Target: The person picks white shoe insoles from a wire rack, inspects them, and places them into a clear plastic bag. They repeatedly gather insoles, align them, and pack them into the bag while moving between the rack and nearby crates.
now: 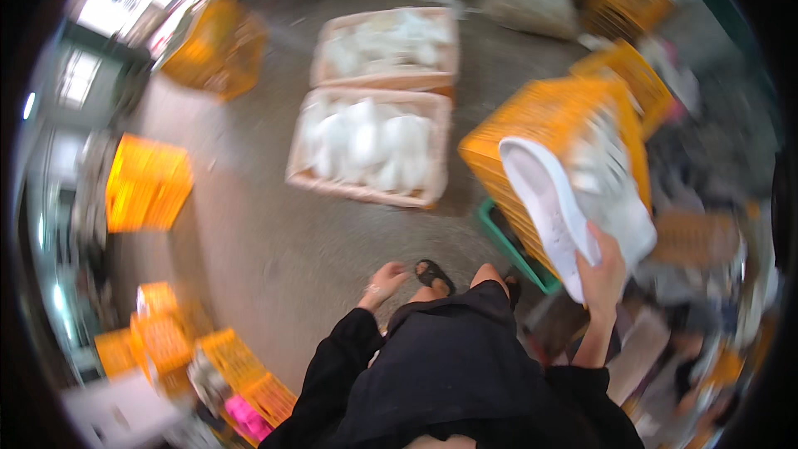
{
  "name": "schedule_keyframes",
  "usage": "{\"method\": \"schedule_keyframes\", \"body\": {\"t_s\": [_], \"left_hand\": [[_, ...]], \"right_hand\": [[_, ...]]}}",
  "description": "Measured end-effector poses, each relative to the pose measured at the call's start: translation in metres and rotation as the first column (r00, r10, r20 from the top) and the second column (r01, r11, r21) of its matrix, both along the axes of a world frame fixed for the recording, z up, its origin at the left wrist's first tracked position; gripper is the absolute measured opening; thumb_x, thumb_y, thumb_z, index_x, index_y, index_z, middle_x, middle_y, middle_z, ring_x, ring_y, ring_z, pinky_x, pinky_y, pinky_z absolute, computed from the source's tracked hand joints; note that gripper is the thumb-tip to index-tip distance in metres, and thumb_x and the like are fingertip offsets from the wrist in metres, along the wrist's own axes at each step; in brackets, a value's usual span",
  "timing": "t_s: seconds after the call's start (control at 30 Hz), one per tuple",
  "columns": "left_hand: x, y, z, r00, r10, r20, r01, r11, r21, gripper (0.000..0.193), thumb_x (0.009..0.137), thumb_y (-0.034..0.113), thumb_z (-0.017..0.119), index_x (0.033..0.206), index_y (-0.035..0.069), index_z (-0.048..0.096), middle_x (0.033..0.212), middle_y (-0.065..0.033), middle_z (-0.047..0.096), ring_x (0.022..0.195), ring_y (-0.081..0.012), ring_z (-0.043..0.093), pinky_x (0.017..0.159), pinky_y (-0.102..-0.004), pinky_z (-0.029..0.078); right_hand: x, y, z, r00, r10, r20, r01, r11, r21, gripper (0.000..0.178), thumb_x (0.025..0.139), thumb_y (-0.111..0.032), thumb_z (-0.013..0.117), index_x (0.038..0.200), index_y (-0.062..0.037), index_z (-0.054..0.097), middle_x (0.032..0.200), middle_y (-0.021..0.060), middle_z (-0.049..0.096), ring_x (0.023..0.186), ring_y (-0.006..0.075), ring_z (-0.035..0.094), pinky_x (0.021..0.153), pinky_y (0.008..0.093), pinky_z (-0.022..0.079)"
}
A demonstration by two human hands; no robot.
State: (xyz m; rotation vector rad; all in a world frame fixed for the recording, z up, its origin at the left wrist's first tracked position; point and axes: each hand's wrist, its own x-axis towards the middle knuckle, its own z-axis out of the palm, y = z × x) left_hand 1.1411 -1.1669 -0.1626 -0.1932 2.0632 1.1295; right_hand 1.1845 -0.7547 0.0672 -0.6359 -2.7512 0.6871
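Note:
In my right hand (605,266) is a white shoe (544,199), gripped near one end, with its greyish inside facing up. The fingers are closed round it. It is held in front of an orange plastic crate (519,120), where more white shoes (611,158) are piled. My left hand (386,281) hangs low beside my dark clothing with its fingers loosely apart and nothing in them. Ahead on the floor, a pale pink bin (293,154) holds several white shoes (364,137). Motion blur softens the details.
Behind that bin stands a second pale bin (319,54) with white pieces. A green crate (515,249) sits under the orange one. Orange crates (150,183) stand on the left, and another orange container (220,46) farther back. A large sack (528,0) lies at the far right.

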Motion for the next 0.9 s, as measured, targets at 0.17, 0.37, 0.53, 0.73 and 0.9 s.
{"method": "schedule_keyframes", "body": {"t_s": [0.17, 0.37, 0.53, 0.73, 0.9], "left_hand": [[-0.053, -0.025, 0.068, 0.869, 0.258, 0.423, -0.493, 0.366, 0.789, 0.064, 0.088, 0.031, 0.067, 0.138, 0.002, 0.038, 0.128, -0.0151, 0.055, 0.111, -0.0247, 0.060, 0.088, -0.0355, 0.052], [-0.160, -0.138, 0.101, 0.570, 0.701, 0.429, -0.688, 0.123, 0.715, 0.050, 0.087, 0.020, 0.065, 0.128, -0.002, 0.047, 0.118, -0.0137, 0.060, 0.104, -0.0247, 0.062, 0.091, -0.0374, 0.050], [-0.240, -0.261, 0.121, 0.514, 0.855, 0.063, -0.742, 0.407, 0.533, 0.046, 0.084, 0.016, 0.068, 0.122, -0.005, 0.052, 0.112, -0.0128, 0.063, 0.101, -0.0214, 0.062, 0.090, -0.0350, 0.049], [-0.324, -0.385, 0.119, 0.341, 0.938, 0.057, -0.762, 0.240, 0.601, 0.043, 0.083, 0.013, 0.069, 0.119, -0.006, 0.054, 0.108, -0.0125, 0.065, 0.097, -0.0210, 0.063, 0.087, -0.0348, 0.050], [-0.396, -0.488, 0.103, 0.280, 0.936, 0.213, -0.823, 0.120, 0.555, 0.046, 0.084, 0.012, 0.066, 0.124, -0.005, 0.050, 0.114, -0.0138, 0.062, 0.102, -0.0236, 0.062, 0.090, -0.0363, 0.050]], "right_hand": [[-0.112, -0.210, -0.036, 0.880, 0.471, -0.064, -0.435, 0.745, -0.505, 0.049, 0.072, -0.007, 0.074, 0.119, -0.0015, 0.061, 0.109, 0.0171, 0.063, 0.102, 0.0305, 0.062, 0.089, 0.0360, 0.048], [-0.227, -0.348, -0.087, 0.766, 0.639, -0.062, -0.199, 0.145, -0.969, 0.046, 0.091, -0.013, 0.061, 0.132, 0.0031, 0.049, 0.116, 0.0120, 0.060, 0.102, 0.0155, 0.057, 0.089, 0.0297, 0.046], [-0.349, -0.433, -0.106, 0.630, 0.757, 0.175, -0.410, 0.515, -0.753, 0.035, 0.094, -0.022, 0.057, 0.116, 0.0048, 0.059, 0.112, 0.0154, 0.061, 0.098, 0.0213, 0.062, 0.084, 0.0298, 0.048], [-0.476, -0.577, -0.091, 0.461, 0.887, -0.012, -0.710, 0.361, -0.604, 0.035, 0.088, -0.022, 0.060, 0.111, 0.0051, 0.061, 0.108, 0.0203, 0.063, 0.101, 0.0353, 0.060, 0.087, 0.0377, 0.047], [-0.546, -0.686, -0.112, 0.273, 0.961, 0.047, -0.736, 0.240, -0.633, 0.051, 0.090, -0.036, 0.059, 0.120, 0.0053, 0.055, 0.111, 0.0220, 0.063, 0.105, 0.0346, 0.060, 0.089, 0.0377, 0.048]]}}
